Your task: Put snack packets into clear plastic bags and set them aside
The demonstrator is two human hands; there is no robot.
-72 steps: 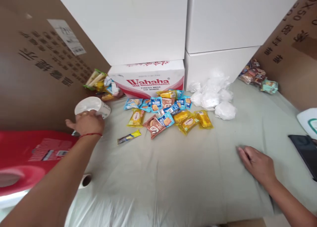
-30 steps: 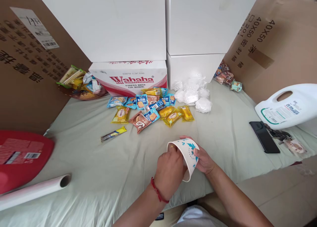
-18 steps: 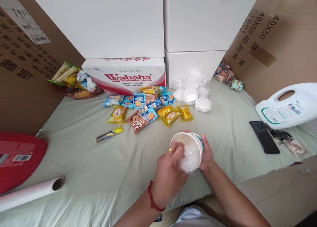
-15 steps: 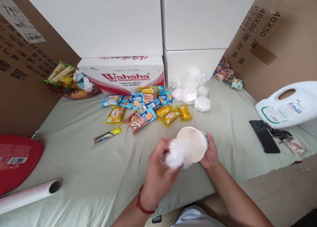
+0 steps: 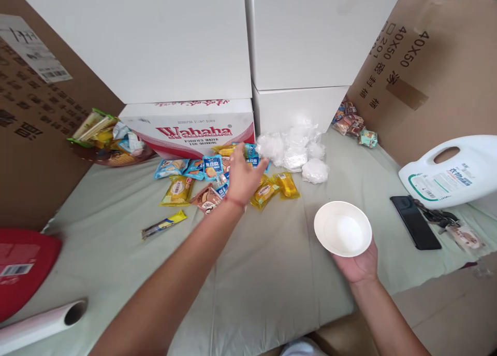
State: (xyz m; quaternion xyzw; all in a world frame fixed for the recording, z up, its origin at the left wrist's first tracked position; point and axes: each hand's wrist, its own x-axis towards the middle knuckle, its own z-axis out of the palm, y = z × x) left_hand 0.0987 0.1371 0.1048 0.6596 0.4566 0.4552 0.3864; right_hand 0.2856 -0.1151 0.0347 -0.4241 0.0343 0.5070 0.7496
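Note:
My right hand (image 5: 357,265) holds a white paper bowl (image 5: 341,229) from below, its open mouth facing up toward me; nothing but pale inner wall shows in it. My left hand (image 5: 246,174) stretches over the pile of packaged snacks, fingers apart and nothing seen in them. Under and beside it lie blue snack packets (image 5: 213,168), yellow packets (image 5: 286,185) and a brown packet (image 5: 205,198), partly covered by the hand and forearm. Just to its right sits a heap of white crumpled clear-plastic bundles (image 5: 295,156).
A Wahaba carton (image 5: 186,130) and white boxes (image 5: 301,104) stand behind. At left are a snack bowl (image 5: 116,156), a yellow-and-blue packet (image 5: 165,225), a red container (image 5: 23,268) and a white roll (image 5: 42,325). At right lie a white jug (image 5: 450,172), a phone (image 5: 415,221) and small packets (image 5: 351,123).
My left hand has let go of the plastic bundle and moved up and away to the snack pile. My right hand has shifted the bowl to the right and turned its mouth upward.

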